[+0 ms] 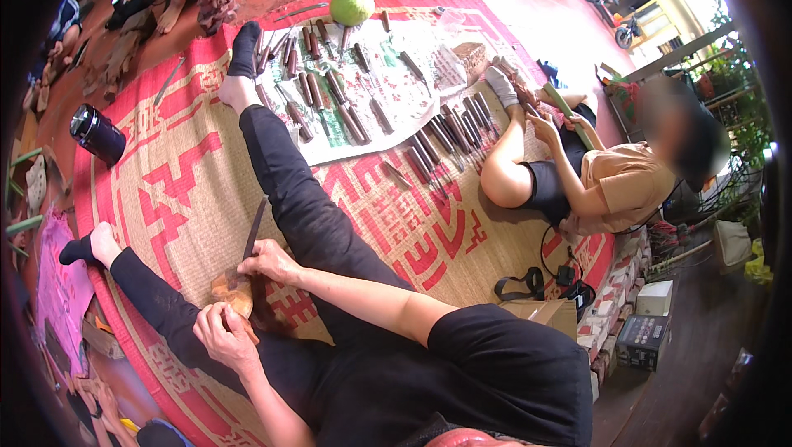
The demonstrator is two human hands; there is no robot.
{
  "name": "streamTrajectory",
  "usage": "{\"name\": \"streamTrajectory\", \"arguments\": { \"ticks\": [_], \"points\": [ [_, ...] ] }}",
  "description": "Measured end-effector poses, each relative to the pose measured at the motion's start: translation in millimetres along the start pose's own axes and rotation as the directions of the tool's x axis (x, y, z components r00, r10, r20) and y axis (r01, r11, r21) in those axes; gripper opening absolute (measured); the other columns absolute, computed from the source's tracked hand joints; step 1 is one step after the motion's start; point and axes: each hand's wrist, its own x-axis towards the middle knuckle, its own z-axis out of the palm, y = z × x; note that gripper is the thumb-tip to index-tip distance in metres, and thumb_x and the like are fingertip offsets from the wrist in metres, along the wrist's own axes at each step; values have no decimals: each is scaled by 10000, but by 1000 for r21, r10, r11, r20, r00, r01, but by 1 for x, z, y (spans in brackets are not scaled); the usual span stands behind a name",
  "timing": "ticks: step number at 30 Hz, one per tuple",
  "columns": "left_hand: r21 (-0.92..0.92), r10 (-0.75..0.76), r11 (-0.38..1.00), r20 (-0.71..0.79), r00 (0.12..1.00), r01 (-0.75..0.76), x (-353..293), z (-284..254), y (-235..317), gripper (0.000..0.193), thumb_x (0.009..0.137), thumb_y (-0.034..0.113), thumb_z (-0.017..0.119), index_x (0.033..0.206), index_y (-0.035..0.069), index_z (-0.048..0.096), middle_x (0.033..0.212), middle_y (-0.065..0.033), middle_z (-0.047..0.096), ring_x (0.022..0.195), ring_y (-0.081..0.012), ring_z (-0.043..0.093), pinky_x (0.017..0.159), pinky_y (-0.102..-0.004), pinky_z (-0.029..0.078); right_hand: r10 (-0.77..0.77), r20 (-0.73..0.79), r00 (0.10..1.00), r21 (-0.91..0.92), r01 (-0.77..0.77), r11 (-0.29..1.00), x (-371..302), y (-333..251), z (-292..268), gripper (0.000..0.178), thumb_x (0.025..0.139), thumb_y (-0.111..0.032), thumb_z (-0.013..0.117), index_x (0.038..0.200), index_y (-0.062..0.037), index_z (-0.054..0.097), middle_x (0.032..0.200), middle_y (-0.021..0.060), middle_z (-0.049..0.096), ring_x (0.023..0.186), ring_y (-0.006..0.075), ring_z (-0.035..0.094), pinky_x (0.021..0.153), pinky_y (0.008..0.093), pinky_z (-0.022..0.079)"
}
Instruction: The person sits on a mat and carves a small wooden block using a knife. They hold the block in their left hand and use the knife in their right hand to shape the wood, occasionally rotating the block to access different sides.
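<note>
My left hand [224, 336] is closed around a small carved piece of orange-brown wood [240, 295], low between my outstretched legs. Just above it, my right hand [271, 263] grips a long, thin, dark file-like tool [256, 226]. One end of this tool points up and away from me; its lower end meets the wood near my right fingers. My palm and fingers hide part of the wood, so its full shape does not show.
Several chisels [311, 91] lie on a white sheet [330, 147], more [450, 138] on the patterned mat [206, 199]. A green round fruit [352, 7] sits beyond. At left stands a black flask [97, 135]. A co-worker [619, 171] sits at right, holding wood. A strap [521, 284] lies near boxes [643, 341].
</note>
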Motion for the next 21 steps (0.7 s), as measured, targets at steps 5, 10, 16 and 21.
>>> {"name": "streamTrajectory", "arguments": {
  "ticks": [5, 10, 16, 21],
  "points": [
    [4, 4, 1000, -5, 1000, -4, 4, 0, 6, 195, 886, 194, 535, 856, 7, 582, 879, -107, 585, 860, -302, 546, 775, -405, 430, -33, -29, 999, 10, 33, 999, -2, 4, 4, 148, 705, -58, 671, 835, 9, 650, 692, 38, 622, 598, 103, 548, 580, 258, 449],
    [13, -3, 1000, -15, 1000, 3, 1, 1, 2, 179, 879, 180, 538, 850, 9, 580, 871, -106, 586, 857, -301, 548, 773, -402, 430, 37, -79, 996, 40, -34, 999, -2, -13, -3, 149, 753, -120, 670, 814, 9, 626, 649, 29, 589, 590, 104, 556, 552, 247, 441],
    [19, 4, 1000, -18, 1000, -4, 3, -1, 9, 175, 879, 179, 536, 851, 12, 580, 865, -102, 582, 848, -301, 546, 780, -402, 428, 30, 81, 996, 106, -39, 994, -1, 4, 7, 103, 736, -66, 681, 811, -4, 650, 700, 25, 624, 620, 91, 554, 577, 234, 442],
    [-2, -13, 1000, -10, 1000, 13, 0, -3, 6, 179, 881, 188, 540, 853, 15, 581, 874, -101, 581, 859, -297, 540, 781, -400, 426, 34, -99, 995, 70, -27, 997, 9, 4, -2, 123, 751, -81, 665, 826, 7, 622, 688, 32, 612, 582, 107, 556, 527, 238, 443]
  ]
}}
